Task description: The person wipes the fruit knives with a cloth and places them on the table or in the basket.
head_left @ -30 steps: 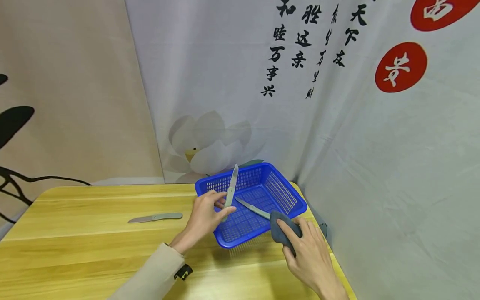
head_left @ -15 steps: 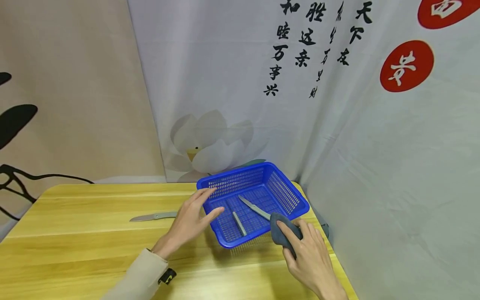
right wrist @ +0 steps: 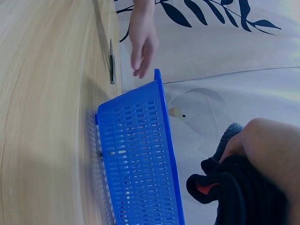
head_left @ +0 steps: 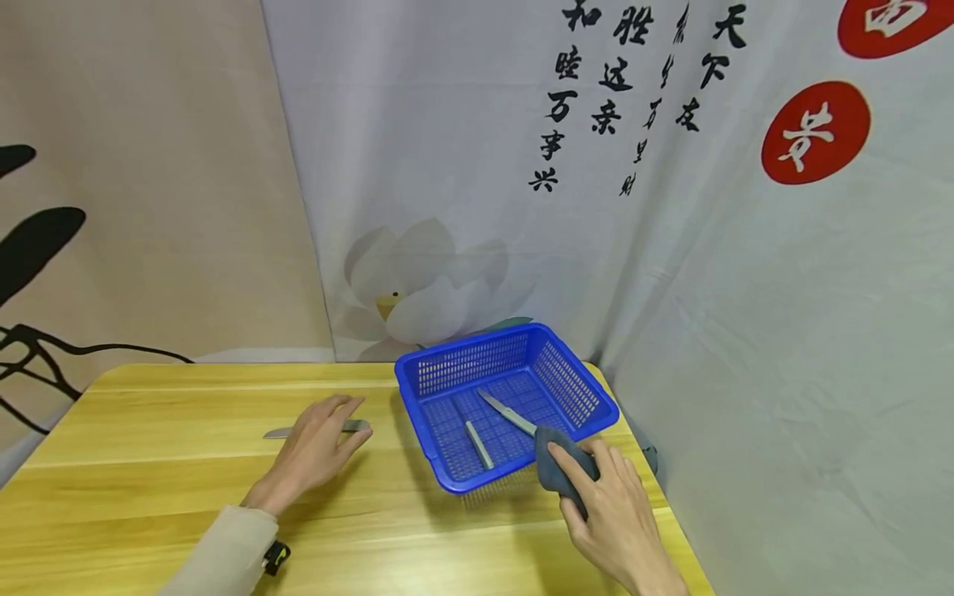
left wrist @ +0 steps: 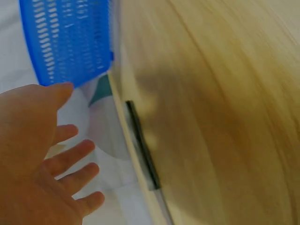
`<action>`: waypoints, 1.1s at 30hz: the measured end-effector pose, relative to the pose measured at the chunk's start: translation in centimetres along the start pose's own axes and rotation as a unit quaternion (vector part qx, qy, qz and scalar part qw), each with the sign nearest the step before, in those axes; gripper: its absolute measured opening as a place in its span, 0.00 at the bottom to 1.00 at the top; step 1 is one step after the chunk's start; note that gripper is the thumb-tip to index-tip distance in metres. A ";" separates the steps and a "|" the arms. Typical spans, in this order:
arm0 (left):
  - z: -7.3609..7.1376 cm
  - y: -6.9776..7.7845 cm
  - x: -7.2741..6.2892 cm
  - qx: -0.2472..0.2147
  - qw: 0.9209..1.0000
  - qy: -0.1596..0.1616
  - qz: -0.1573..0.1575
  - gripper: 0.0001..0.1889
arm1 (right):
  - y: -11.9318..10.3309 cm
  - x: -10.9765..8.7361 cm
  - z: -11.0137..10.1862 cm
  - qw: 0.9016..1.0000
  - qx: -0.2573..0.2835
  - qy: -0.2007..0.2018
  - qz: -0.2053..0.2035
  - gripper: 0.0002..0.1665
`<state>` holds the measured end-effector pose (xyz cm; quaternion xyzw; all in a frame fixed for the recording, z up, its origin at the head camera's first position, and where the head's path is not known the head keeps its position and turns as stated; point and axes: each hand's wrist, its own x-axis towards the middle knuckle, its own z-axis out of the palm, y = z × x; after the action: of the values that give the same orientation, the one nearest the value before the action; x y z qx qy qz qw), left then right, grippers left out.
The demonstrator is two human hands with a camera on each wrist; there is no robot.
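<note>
Knife (left wrist: pixel 144 147) with a grey-green handle lies on the wooden table (head_left: pixel 149 447), left of the blue plastic basket (head_left: pixel 568 381). We find the left hand (head_left: pixel 316 439) above it, fingers spread and thumb apart; in the left wrist view it lies clear of the fingers. The right hand (head_left: pixel 614 505) pinches a dark grey cloth (head_left: pixel 559 459) at the basket's near right edge. Inside the basket we log a second knife (head_left: pixel 479 445), handle towards the near rim, and a third knife (head_left: pixel 508 413), its handle end hidden by the cloth; whether the hand grips it too, we cannot tell
</note>
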<state>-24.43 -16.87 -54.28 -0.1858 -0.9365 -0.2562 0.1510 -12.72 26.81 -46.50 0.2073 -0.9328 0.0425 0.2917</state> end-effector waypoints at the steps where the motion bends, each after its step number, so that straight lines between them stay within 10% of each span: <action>1: 0.2 -0.3 -0.1 0.012 1.000 -0.004 0.004 0.29 | 0.0 0.0 0.0 1.000 0.000 -0.001 0.000 0.38; 12: 1.2 -2.2 -0.6 0.146 0.988 -0.056 0.011 0.19 | -0.2 -0.3 0.1 1.000 0.000 -0.003 -0.006 0.39; 19: 1.7 -2.7 -0.8 0.218 0.974 -0.033 0.050 0.15 | -0.2 -0.3 0.3 1.000 0.005 -0.005 -0.006 0.39; 33: -3.0 0.0 -0.6 0.084 0.995 -0.046 0.020 0.11 | -0.2 -0.1 0.0 1.000 0.012 0.003 -0.010 0.37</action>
<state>-23.32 -18.64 -52.01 -0.2030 -0.9567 -0.1645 0.1280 -12.55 26.64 -46.61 0.2199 -0.9293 0.0510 0.2922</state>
